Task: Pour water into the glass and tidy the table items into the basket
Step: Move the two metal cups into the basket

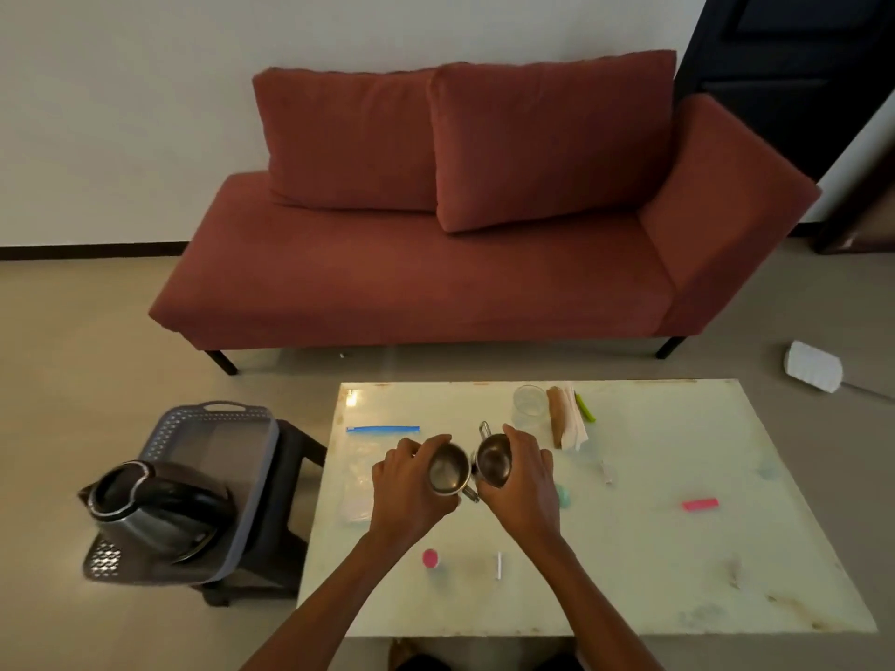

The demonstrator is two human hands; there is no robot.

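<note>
A person's left hand [411, 481] is gripping the first steel cup [448, 469] while the right hand [525, 481] is gripping the second steel cup [494, 460], fingers curling round each; the two are being held side by side, nearly touching, above the middle of the pale table [654, 549]. The clear glass [529, 404] is standing upright near the table's far edge, just beside a folded cloth [566, 423]. The grey basket [164, 433] is sitting on a dark stool [290, 477] left of the table, carrying a kettle [155, 510].

A red sofa [436, 283] with two cushions [547, 142] stands by the wall [121, 113]; a white block [813, 366] lies on the floor [72, 331]
</note>
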